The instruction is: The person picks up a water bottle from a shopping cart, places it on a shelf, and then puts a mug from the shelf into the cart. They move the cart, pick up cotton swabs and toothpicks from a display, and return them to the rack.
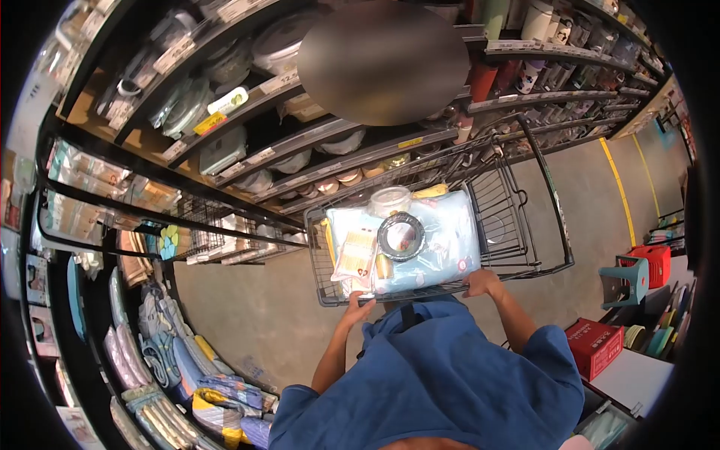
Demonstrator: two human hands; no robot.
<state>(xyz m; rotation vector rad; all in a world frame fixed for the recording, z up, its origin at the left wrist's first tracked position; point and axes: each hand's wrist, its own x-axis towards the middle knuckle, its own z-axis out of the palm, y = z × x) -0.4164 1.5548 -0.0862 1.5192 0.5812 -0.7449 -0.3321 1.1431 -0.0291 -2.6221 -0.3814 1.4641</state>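
The wire shopping cart (324, 300) stands on the floor (255, 304) just ahead of me, its long axis running left to right across my front and its tall dark bar off at the right end. My left hand (358, 307) is at the near rim towards the cart's left end; my right hand (482, 283) is further along that rim, nearer the bar. The right grip looks closed over the rim; the left has its fingers up against the edge, and I cannot tell whether they clamp the wire or only rest there. Inside, just beyond both hands, a bulky pale-blue pack (448, 251) in shiny clear wrapping fills much of the basket, its long side roughly in line with the rim. My left hand is nearer the flat packet (356, 259), pale with peach-toned print, leaning on the pack's left part. A black ring-shaped item (386, 244) lies on top around the middle, touching or just beside a clear round tub (391, 201), with a small tan cylinder (384, 266) on the near side.
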